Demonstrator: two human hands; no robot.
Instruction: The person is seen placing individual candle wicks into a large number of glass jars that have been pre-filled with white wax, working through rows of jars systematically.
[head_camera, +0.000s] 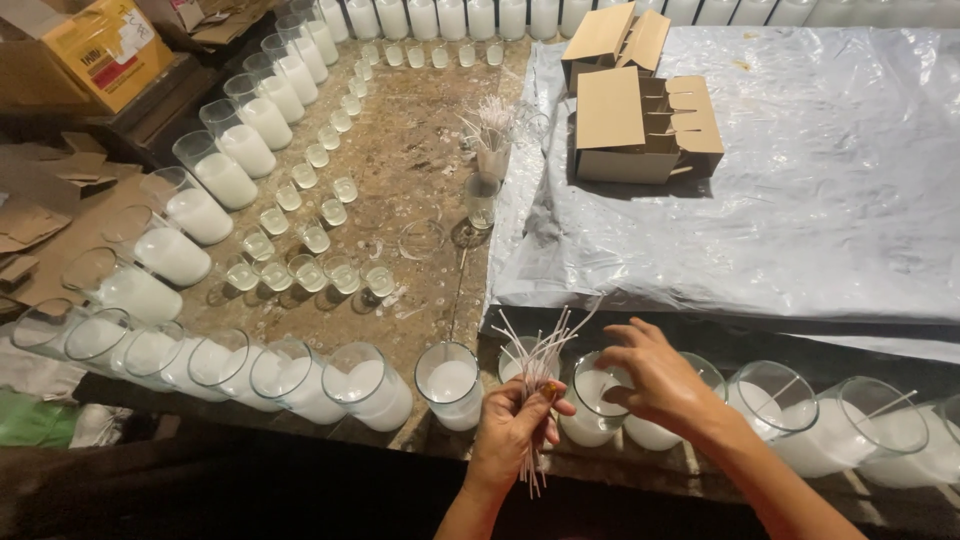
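A stained worktable (420, 150) bears wax-filled glasses (230, 175), small votives (310, 270) — plastic sheet (800, 200), cardboard boxes (640, 125).

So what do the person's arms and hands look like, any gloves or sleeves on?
Both are bare. The left hand and the right hand wear no gloves, and no rings, watch or bands show. Both forearms are uncovered as far as the picture's lower edge, so no sleeve is in view.

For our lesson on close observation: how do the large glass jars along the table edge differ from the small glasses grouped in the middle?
The large glass jars are tall and wide, the small glasses short and narrow. The jars form one long row along the table's border; the small glasses sit in inner rows and a cluster. Both are clear glass holding white wax.
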